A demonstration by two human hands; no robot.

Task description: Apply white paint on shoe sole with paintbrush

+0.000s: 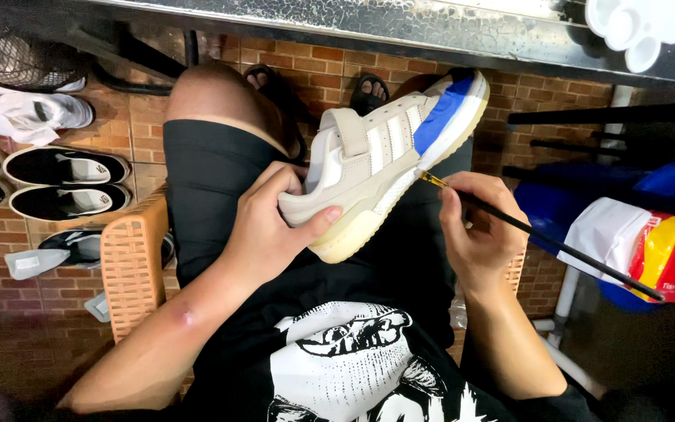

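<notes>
A beige and white sneaker (376, 156) with a blue toe and a strap is held over my lap, toe pointing away. My left hand (271, 227) grips its heel end, thumb along the sole. My right hand (474, 230) holds a thin black paintbrush (541, 234) like a pen. The brush's tip touches the side of the sneaker just above the cream sole.
Several other shoes (64, 168) lie on the brick floor at the left. An orange woven stool (130, 262) is under me. A dark table edge (400, 27) runs across the top, with a white paint palette (642, 27) on it. A red and yellow package (669, 254) sits at the right.
</notes>
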